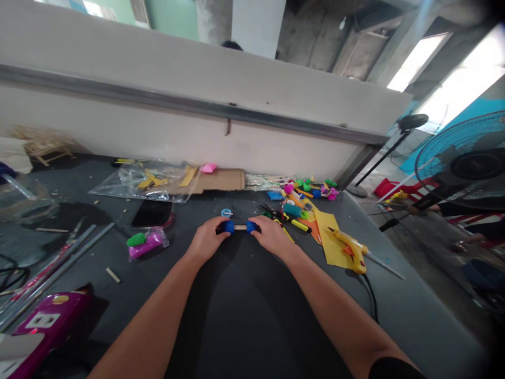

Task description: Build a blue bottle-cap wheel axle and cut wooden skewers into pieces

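Observation:
My left hand [207, 239] and my right hand [270, 234] hold a short wooden stick [240, 227] between them, just above the dark grey tabletop [252, 316]. Each end carries a blue lump of modelling clay, the left lump [229, 227] and the right lump [251, 227], with fingers wrapped over both. Just beyond the stick lies a small blue-and-white ring [226, 212]. Close to my right hand are a yellow-and-black craft knife [294, 225] and a yellow paper sheet [335, 239]. A yellow hot glue gun [349, 250] rests on that sheet.
Colourful clay pieces [310, 189] and a cardboard sheet [221, 180] lie along the wall. A plastic bag [145, 181] sits left of the cardboard. Nearer lie a bagged clay pack [145, 245], metal rods [51, 268] and a magenta box [47, 326]. A standing fan [461, 158] stands right.

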Demonstrator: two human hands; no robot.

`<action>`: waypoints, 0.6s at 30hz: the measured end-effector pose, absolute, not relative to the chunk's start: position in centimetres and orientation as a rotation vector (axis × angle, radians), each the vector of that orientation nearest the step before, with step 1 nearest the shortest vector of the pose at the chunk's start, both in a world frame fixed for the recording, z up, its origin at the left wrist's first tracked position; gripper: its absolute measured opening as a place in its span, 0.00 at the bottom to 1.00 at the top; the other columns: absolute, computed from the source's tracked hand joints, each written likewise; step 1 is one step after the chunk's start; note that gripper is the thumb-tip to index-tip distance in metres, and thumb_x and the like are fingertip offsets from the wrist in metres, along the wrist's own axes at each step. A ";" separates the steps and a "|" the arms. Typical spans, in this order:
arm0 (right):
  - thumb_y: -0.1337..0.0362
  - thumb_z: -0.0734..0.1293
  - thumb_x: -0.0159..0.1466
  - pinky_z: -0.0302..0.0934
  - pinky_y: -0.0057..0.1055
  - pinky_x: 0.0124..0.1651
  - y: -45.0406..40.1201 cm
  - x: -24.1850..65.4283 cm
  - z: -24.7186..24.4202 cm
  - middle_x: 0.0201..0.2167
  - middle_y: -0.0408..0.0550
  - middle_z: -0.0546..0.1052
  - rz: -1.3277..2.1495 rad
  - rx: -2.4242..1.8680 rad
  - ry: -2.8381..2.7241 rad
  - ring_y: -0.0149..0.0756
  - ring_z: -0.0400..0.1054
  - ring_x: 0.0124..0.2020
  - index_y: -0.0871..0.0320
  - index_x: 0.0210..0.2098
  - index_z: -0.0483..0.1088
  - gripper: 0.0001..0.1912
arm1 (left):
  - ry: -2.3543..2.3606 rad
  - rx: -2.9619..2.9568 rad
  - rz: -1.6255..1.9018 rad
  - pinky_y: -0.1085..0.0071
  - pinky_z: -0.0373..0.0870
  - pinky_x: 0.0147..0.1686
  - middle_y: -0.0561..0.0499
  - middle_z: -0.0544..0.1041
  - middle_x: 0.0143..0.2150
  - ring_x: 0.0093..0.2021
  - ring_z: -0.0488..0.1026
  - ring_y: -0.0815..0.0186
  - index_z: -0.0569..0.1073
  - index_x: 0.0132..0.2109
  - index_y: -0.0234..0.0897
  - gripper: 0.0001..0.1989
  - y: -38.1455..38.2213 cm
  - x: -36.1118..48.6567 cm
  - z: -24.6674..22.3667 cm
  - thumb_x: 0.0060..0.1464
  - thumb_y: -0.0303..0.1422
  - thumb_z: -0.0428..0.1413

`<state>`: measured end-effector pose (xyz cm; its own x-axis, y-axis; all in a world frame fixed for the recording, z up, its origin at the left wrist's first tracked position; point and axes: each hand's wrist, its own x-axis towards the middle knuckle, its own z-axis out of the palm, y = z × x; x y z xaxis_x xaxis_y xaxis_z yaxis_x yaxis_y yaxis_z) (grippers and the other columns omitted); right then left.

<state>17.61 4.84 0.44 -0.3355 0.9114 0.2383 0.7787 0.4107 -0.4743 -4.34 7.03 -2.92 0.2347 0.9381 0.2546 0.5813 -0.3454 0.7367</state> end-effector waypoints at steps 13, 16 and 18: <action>0.71 0.66 0.58 0.57 0.36 0.56 4.9 17.5 0.4 0.48 0.53 0.72 0.394 -1.418 -2.189 0.38 0.65 0.51 0.59 0.50 0.68 0.20 | 1.410 1.991 0.911 0.62 0.69 0.49 0.51 0.75 0.49 0.46 0.73 0.60 0.71 0.49 0.43 0.20 7.0 -4.3 -2.7 0.47 0.30 0.58; 0.71 0.66 0.58 0.57 0.37 0.56 5.0 17.5 0.3 0.48 0.54 0.73 0.390 -1.410 -2.187 0.39 0.65 0.51 0.60 0.50 0.68 0.20 | 1.409 1.996 0.905 0.62 0.68 0.49 0.51 0.75 0.49 0.46 0.73 0.60 0.71 0.49 0.43 0.19 7.1 -4.3 -2.7 0.47 0.30 0.58; 0.71 0.66 0.58 0.57 0.37 0.56 5.0 17.6 0.2 0.49 0.54 0.73 0.389 -1.402 -2.182 0.39 0.65 0.51 0.59 0.51 0.68 0.20 | 1.408 2.002 0.905 0.62 0.68 0.50 0.51 0.75 0.49 0.46 0.73 0.61 0.71 0.49 0.43 0.19 7.2 -4.3 -2.7 0.47 0.30 0.58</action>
